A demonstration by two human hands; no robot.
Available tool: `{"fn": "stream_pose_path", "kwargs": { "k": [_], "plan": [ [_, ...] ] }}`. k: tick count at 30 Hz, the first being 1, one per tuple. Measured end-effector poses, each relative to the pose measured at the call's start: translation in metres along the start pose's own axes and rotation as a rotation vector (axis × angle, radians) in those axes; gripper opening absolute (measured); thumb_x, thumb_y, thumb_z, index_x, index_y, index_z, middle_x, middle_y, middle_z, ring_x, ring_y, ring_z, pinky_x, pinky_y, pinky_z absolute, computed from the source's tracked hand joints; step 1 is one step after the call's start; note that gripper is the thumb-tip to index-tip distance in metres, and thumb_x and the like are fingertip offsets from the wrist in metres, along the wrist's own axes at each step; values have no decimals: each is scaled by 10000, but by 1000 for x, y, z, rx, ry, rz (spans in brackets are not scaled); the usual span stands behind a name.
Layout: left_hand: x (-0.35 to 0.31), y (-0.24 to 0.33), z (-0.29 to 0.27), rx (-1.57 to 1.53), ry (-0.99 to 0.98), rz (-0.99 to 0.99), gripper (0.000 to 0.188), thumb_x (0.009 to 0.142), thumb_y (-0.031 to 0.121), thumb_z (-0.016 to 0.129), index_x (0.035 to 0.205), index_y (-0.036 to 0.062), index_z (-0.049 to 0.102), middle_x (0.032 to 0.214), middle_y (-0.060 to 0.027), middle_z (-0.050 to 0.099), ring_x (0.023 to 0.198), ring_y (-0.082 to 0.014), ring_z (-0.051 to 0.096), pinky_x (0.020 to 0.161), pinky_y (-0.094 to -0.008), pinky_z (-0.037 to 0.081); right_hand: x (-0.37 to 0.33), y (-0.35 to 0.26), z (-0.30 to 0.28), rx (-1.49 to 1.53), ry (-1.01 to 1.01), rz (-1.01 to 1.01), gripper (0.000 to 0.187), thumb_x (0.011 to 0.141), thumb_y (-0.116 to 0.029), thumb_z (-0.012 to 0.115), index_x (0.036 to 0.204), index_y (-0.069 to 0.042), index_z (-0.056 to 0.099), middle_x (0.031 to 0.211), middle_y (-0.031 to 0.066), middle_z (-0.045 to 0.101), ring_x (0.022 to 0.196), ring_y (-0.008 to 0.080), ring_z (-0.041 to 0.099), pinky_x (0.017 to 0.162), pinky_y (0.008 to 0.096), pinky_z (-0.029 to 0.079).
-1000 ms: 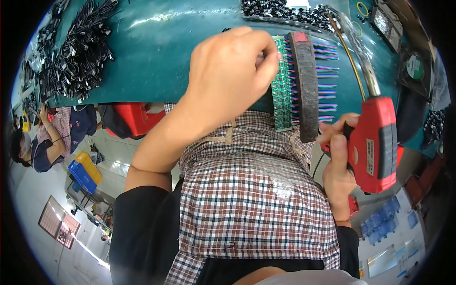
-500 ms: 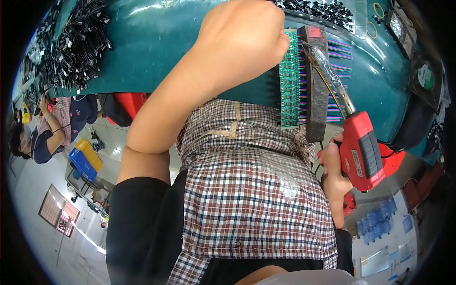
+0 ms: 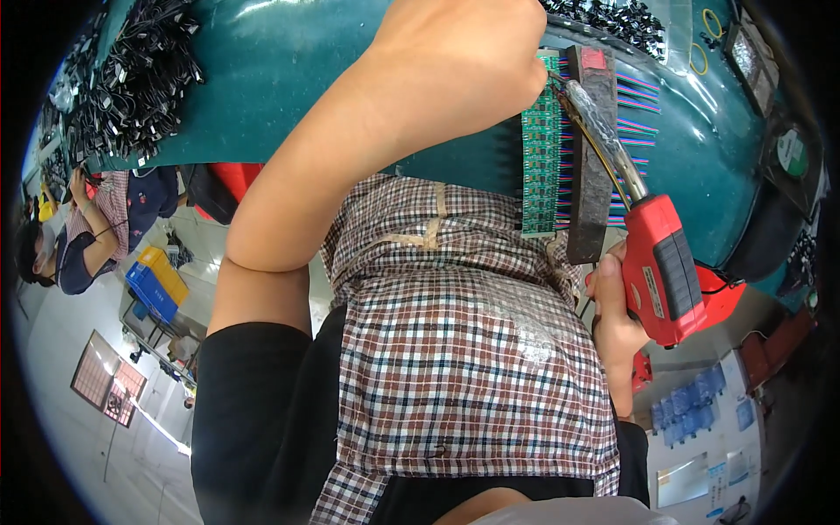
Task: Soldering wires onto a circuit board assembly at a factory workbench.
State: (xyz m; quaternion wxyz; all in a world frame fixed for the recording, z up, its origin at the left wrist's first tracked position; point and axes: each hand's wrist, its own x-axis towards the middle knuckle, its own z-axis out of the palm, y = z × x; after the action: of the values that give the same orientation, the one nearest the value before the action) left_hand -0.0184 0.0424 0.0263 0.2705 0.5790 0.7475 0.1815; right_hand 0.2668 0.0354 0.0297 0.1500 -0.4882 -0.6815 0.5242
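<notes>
My right hand point(image 3: 615, 306) is wrapped around a red and black soldering gun point(image 3: 661, 271). Its long metal barrel slants up and left, and the tip lies at the upper end of a green circuit board panel point(image 3: 541, 166), close to my left hand. My left hand point(image 3: 477, 66) is curled over the panel's upper left edge. Its fingertips are hidden behind the back of the hand, so whatever they grip does not show. Along the panel's right side lies a dark bar point(image 3: 591, 175), with thin coloured wires point(image 3: 636, 127) running under it and sticking out to the right.
A heap of black cables point(image 3: 144, 79) covers the green table's point(image 3: 262, 96) left end. Small black parts point(image 3: 612, 22) lie at the far side, near yellow rings point(image 3: 698, 58). A spool point(image 3: 792, 153) stands at the right. Another person point(image 3: 96, 223) works at the left.
The soldering gun's tip has shifted left off the dark bar's edge, over the panel's upper end. My left hand has moved slightly right, closer to the tip.
</notes>
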Motion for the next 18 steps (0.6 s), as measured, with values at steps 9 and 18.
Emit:
{"fn": "stream_pose_path", "kwargs": {
  "k": [9, 18],
  "plan": [
    [1, 0, -1, -25, -17, -19, 254, 824, 156, 557, 670, -41, 607, 716, -264, 613, 743, -453, 622, 719, -521, 496, 3, -8, 0, 67, 36, -20, 98, 913, 44, 592, 923, 1, 505, 770, 73, 522, 489, 79, 408, 480, 248, 386],
    [0, 0, 0, -7, -4, -21, 258, 824, 166, 561, 673, -37, 612, 716, -262, 615, 743, -452, 622, 722, -520, 495, 0, -14, 3, 189, 79, 78, 114, 914, 51, 574, 909, -7, 477, 760, 75, 492, 486, 85, 395, 489, 259, 390]
  ]
}}
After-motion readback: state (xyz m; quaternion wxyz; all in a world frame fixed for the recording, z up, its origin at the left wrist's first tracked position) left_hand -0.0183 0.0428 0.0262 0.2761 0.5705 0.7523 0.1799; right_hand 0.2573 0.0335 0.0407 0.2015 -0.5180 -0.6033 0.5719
